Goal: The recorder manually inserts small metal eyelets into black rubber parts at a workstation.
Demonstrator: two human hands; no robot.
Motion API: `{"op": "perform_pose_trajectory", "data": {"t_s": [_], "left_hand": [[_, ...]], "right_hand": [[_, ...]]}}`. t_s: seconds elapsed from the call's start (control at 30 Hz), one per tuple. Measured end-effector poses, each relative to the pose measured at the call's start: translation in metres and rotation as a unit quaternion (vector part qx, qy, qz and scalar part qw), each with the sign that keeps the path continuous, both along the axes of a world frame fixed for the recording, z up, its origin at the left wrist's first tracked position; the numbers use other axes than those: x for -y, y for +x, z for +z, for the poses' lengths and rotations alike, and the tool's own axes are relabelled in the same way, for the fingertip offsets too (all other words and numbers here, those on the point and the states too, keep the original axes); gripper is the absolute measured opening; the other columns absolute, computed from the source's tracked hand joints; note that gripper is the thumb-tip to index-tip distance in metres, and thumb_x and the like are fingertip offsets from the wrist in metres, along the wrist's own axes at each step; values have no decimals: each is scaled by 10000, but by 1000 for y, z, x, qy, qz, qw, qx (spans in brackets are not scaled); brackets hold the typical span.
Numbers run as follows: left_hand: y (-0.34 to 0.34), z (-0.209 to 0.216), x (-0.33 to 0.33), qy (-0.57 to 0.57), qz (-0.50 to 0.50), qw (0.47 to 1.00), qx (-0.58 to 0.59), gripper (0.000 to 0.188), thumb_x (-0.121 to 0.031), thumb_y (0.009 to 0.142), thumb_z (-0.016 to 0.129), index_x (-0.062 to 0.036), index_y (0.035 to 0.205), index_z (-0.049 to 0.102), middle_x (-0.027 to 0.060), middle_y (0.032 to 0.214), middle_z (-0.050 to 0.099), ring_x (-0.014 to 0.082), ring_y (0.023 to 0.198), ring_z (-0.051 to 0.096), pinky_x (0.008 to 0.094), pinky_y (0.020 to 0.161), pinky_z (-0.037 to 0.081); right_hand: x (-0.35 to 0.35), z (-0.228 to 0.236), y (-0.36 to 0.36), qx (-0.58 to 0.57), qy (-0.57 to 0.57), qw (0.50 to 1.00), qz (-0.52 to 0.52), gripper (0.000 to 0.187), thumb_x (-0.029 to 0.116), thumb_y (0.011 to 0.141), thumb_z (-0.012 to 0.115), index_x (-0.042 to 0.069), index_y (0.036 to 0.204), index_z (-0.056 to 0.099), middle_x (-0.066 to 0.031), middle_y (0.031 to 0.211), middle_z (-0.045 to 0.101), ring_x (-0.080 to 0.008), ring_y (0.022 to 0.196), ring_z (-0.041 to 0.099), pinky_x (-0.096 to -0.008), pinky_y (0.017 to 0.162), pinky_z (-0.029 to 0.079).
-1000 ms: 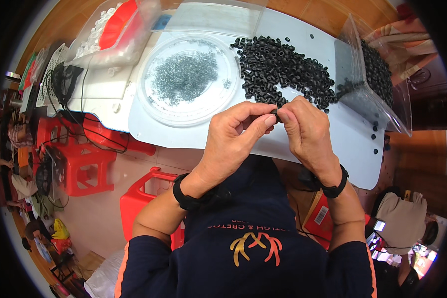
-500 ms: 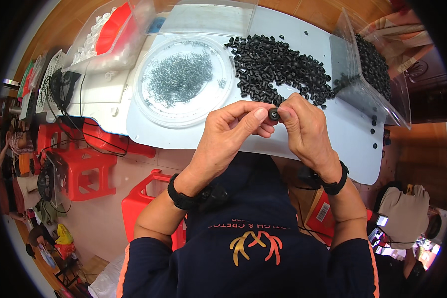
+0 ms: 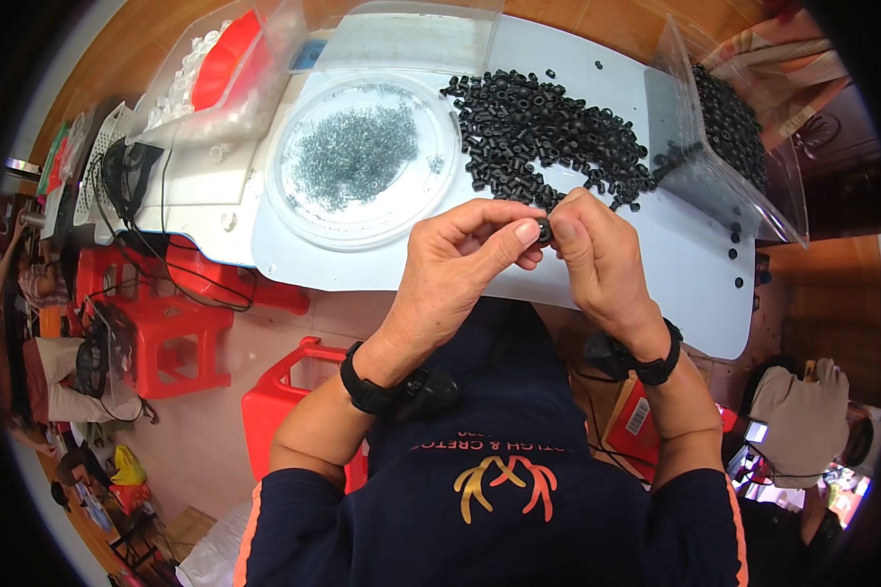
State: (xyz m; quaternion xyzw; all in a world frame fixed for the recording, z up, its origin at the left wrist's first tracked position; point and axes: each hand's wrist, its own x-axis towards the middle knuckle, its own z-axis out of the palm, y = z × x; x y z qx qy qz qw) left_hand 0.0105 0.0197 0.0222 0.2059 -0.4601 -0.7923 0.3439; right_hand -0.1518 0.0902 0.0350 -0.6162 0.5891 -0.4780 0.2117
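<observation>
Just over the near edge of the table, both my hands meet at a small round black plastic part (image 3: 543,231). My left hand (image 3: 455,256) pinches it between thumb and forefinger, the other fingers curled behind. My right hand (image 3: 602,256) is closed, its thumb and bent forefinger against the part's right side; whatever lies between those fingertips is hidden. Beyond my hands spreads a heap of similar black parts (image 3: 548,122). To its left, a round clear tray (image 3: 282,201) holds a mass of tiny shiny greyish pieces (image 3: 354,152).
A clear bin (image 3: 700,176) with more black parts lies tilted at the right; a few loose black parts (image 3: 732,253) sit beside it. At the far left stands a clear box (image 3: 255,122) with white pieces and a red sheet. Red stools (image 3: 176,338) and cables are below left.
The black part has tipped slightly between my fingers, so its pale centre shows less. Both hands stay together in nearly the same place.
</observation>
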Motion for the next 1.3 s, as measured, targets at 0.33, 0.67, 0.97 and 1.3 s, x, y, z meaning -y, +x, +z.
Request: {"op": "perform_pose_trajectory", "data": {"t_s": [0.33, 0.67, 0.97, 1.3], "left_hand": [[-3, -4, 3, -1, -4, 1000, 27, 210, -89, 945, 633, 46, 1102, 667, 125, 950, 698, 164, 830, 669, 294, 794, 545], [-1, -8, 2, -21, -34, 994, 104, 288, -134, 944, 652, 49, 1166, 643, 135, 996, 705, 159, 880, 669, 282, 822, 542], [17, -37, 21, -40, -52, 988, 138, 269, -155, 950, 648, 38, 1137, 663, 134, 982, 710, 161, 883, 670, 284, 806, 545], [27, -53, 26, -50, -42, 993, 100, 231, -117, 966, 614, 42, 1125, 664, 121, 992, 698, 156, 896, 658, 293, 799, 545]], "right_hand": [[-3, -2, -11, -32, -18, 999, -5, 188, 140, 962, 591, -7, 846, 571, -117, 752, 562, -272, 643, 561, -353, 566, 445], [-17, 28, -32, -53, 38, 998, -13, 109, 97, 879, 700, 4, 890, 645, -75, 785, 608, -160, 694, 589, -294, 613, 464], [-17, 100, -167, -138, -129, 936, -296, 168, 158, 907, 698, 18, 998, 671, -26, 857, 671, -81, 800, 607, -234, 724, 488], [3, 76, -149, -318, -173, 911, -196, 153, 39, 898, 644, 23, 1046, 674, -60, 952, 635, -111, 779, 589, -239, 682, 471]]}}
